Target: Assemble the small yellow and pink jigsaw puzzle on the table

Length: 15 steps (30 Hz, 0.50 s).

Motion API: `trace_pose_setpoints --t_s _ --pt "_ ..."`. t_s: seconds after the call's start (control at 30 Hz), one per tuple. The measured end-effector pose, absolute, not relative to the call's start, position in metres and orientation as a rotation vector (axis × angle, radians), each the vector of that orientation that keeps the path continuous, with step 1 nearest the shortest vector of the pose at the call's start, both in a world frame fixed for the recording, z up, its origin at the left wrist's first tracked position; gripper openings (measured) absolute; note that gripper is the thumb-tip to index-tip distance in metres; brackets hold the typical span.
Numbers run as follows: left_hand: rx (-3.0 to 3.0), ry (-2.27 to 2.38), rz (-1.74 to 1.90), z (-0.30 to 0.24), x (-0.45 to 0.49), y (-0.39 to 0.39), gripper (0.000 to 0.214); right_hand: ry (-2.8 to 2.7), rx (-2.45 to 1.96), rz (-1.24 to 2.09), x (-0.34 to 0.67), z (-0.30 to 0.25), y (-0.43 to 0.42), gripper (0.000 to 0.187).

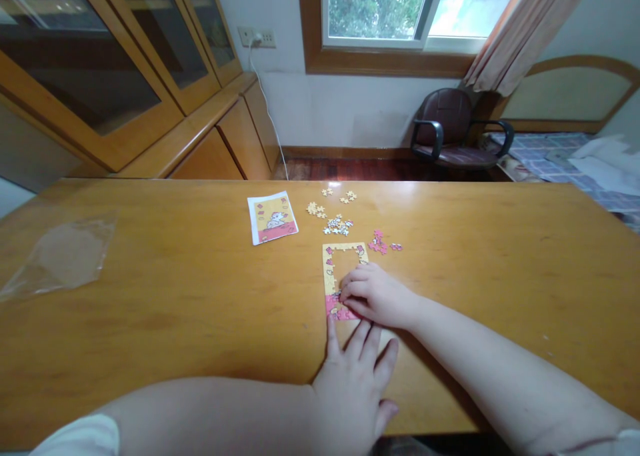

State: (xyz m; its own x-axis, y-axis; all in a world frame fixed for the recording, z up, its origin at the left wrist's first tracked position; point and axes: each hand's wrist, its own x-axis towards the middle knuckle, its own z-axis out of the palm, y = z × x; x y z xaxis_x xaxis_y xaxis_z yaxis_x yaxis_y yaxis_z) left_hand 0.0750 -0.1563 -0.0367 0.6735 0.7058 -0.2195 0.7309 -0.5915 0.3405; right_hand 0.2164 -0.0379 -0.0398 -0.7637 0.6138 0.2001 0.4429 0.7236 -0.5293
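On the table lies a partly assembled jigsaw puzzle, its yellow and pink border joined around a bare middle. My right hand reaches over its right side, fingers curled down at the lower left inner edge, pinching a small jigsaw piece that is mostly hidden. My left hand rests flat with fingers spread, its tips at the puzzle's bottom edge. Beyond the puzzle are loose white pieces and yellow pieces. Some pink pieces lie to its upper right.
A reference picture of a white animal on yellow and pink lies left of the loose pieces. At the far left of the wooden table is a clear plastic bag. An office chair stands beyond the table.
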Motion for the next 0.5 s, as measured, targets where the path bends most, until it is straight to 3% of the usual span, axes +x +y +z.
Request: trace_pose_setpoints --t_s 0.5 --pt "2.479 1.115 -0.028 -0.0335 0.073 -0.1558 0.064 -2.561 -0.801 0.591 0.2205 -0.0359 -0.0396 0.016"
